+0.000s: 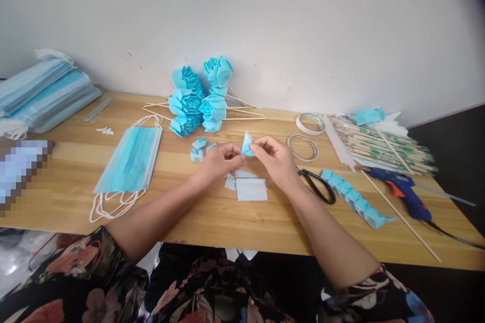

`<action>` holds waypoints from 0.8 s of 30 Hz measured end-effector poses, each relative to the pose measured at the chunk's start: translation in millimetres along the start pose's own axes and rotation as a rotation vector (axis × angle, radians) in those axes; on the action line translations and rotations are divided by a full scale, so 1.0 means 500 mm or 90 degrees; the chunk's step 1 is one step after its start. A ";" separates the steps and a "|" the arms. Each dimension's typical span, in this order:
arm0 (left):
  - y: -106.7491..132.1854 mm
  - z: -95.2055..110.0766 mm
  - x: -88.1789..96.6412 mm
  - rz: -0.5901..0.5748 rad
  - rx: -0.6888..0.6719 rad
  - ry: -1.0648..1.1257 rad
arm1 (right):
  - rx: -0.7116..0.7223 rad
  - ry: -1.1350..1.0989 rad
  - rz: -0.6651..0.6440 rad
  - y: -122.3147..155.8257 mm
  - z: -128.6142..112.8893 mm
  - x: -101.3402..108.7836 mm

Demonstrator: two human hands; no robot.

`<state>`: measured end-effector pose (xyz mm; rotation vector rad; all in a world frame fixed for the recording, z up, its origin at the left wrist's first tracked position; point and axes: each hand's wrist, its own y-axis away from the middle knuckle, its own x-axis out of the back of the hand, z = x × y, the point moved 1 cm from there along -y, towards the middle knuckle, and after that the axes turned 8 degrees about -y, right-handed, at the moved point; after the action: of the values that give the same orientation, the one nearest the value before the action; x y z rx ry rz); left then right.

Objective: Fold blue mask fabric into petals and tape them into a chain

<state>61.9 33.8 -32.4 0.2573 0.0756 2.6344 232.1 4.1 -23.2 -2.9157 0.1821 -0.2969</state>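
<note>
Between my fingertips is a small piece of blue-and-white mask fabric [247, 145], folded to a pointed triangle. The thumb and fingers of my right hand [276, 159] pinch it from the right. My left hand [220, 161] is closed in a pinch at its lower left corner. Under the hands lie flat pale rectangles of fabric [252, 189], partly overlapping. Several small folded blue pieces [197, 151] sit just beyond my left hand, which hides some of them. Black-handled scissors [320, 186] lie beside my right wrist, their blades hidden.
Blue fabric flowers on sticks [185, 103] lie against the wall. Masks [129, 159] are at left, with a larger stack [45, 93] behind. At right are tape rolls [303, 147], a blue folded strip [354, 199], bundled sticks [382, 144] and a corded glue gun [407, 192].
</note>
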 end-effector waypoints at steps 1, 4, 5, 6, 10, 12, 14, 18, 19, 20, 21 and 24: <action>0.000 0.001 0.000 0.001 0.003 0.002 | 0.001 0.002 0.000 0.000 0.000 0.000; 0.001 0.005 -0.001 0.005 0.010 0.004 | 0.003 0.004 0.001 0.001 0.001 -0.001; 0.001 0.006 -0.001 0.007 0.012 0.004 | 0.004 0.003 0.002 0.001 0.001 -0.001; 0.001 0.008 -0.001 0.008 0.013 0.005 | 0.005 0.002 0.002 0.001 0.001 -0.001; 0.002 0.011 -0.001 0.001 0.015 0.018 | 0.003 -0.002 0.002 0.000 0.001 -0.001; 0.003 0.012 -0.001 -0.010 0.015 0.016 | -0.001 -0.001 0.004 0.000 0.000 -0.001; 0.003 0.014 0.000 -0.020 0.014 0.010 | 0.000 0.005 0.004 0.001 -0.002 -0.001; 0.002 0.014 0.003 -0.029 0.010 -0.002 | 0.004 0.018 -0.009 0.003 -0.002 -0.003; 0.001 0.012 0.003 -0.028 0.009 -0.008 | 0.006 0.018 -0.016 0.003 -0.001 -0.003; 0.000 0.010 0.004 -0.024 0.008 -0.015 | 0.007 0.016 -0.021 0.004 -0.001 -0.004; -0.001 0.008 0.005 -0.019 0.006 -0.019 | 0.010 0.012 -0.026 0.004 -0.001 -0.003; -0.004 0.004 0.008 -0.005 -0.008 0.000 | 0.013 -0.017 -0.038 0.004 -0.003 -0.001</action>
<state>59.7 37.3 -30.0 0.2528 0.0605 2.6266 231.1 2.2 -22.0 -2.9076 0.0873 -0.2674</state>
